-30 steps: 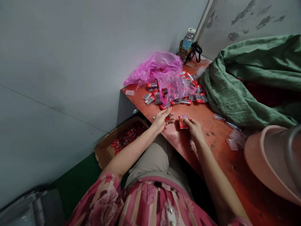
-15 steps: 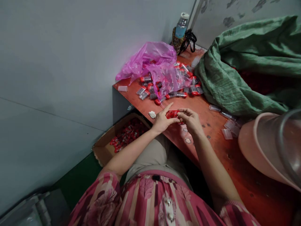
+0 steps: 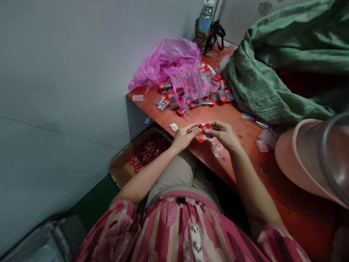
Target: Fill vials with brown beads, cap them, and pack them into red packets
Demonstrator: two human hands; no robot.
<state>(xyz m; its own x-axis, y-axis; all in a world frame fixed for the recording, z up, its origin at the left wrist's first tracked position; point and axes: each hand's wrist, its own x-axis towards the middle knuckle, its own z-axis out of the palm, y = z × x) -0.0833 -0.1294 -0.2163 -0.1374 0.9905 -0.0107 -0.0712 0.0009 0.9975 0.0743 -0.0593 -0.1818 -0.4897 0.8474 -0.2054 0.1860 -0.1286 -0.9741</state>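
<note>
Between my two hands, over the near edge of the red table (image 3: pixel 231 167), is a small red printed packet (image 3: pixel 202 136). The fingers of my left hand (image 3: pixel 184 137) are closed on its left side. My right hand (image 3: pixel 224 135) pinches it from the right with thumb and fingers. What lies inside the packet I cannot make out. Just left of my left hand a crumpled white scrap (image 3: pixel 173 127) rests on the table. Beyond my hands lie several small clear containers with red caps and dark contents (image 3: pixel 164 104), partly under a pink plastic bag (image 3: pixel 169 54).
A cardboard box (image 3: pixel 117 171) of red packets stands below the table's left edge. At right are a green cloth sack (image 3: pixel 242 80), clear plastic sleeves (image 3: pixel 261 146) and a pink bucket (image 3: pixel 286 156). A bottle (image 3: pixel 205 22) stands at the back by the wall.
The red packet has been turned and more of its printed face shows. My left fingers, spread before, have closed onto it. The view has shifted slightly.
</note>
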